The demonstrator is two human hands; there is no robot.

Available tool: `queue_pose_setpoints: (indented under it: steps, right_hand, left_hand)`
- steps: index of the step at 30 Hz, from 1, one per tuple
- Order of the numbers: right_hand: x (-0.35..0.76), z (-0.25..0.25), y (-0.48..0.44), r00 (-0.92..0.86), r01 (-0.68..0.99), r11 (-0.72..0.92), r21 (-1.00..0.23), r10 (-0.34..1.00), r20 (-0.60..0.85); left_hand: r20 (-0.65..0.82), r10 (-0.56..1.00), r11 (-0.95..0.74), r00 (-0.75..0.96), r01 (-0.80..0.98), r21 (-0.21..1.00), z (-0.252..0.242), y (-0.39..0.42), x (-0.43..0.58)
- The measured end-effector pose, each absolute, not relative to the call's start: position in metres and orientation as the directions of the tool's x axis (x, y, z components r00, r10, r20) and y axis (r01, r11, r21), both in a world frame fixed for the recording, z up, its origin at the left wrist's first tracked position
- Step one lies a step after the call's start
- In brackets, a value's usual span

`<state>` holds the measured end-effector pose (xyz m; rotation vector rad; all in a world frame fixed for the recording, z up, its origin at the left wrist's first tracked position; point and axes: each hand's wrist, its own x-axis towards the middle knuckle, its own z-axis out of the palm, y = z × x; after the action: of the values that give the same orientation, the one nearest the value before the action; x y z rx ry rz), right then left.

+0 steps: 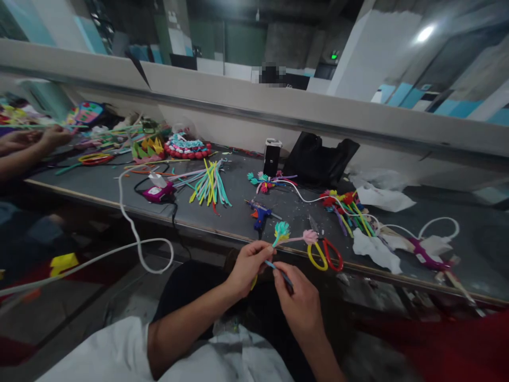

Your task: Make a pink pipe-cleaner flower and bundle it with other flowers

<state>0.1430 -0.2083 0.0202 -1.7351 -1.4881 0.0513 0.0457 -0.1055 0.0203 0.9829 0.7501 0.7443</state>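
Observation:
My left hand pinches the stems of a small bunch of pipe-cleaner flowers: a teal flower with yellow below it, and a pink flower leaning out to the right. A blue pipe cleaner runs from my left fingers to my right hand, whose thumb and fingers are closed on it. Both hands are close together in front of the table edge, above my lap. Beyond them on the table lie a blue glue gun and scissors with yellow and red handles.
Loose yellow, white and teal pipe cleaners lie left of centre. Behind are a black bag and a black-and-white box. Finished flowers and crumpled white paper are at right. Another person's hands work at far left.

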Motion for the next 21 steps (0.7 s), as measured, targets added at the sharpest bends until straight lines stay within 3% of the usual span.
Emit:
queue_pose_setpoints:
  steps: [3, 9, 21]
  right_hand:
    - [0.148, 0.024, -0.212, 0.355, 0.8, 0.005, -0.599, 0.801, 0.481]
    - [0.16, 0.036, -0.211, 0.439, 0.849, -0.048, -0.526, 0.618, 0.652]
    - [0.149, 0.039, -0.201, 0.362, 0.817, 0.024, -0.576, 0.756, 0.546]
  left_hand:
    - [-0.218, 0.809, 0.396, 0.545, -0.231, 0.889, 0.022, -0.101, 0.042]
    - [-0.19, 0.786, 0.406, 0.589, -0.258, 0.877, 0.026, -0.097, 0.036]
    - [-0.141, 0.78, 0.396, 0.61, -0.305, 0.866, 0.031, -0.104, 0.034]
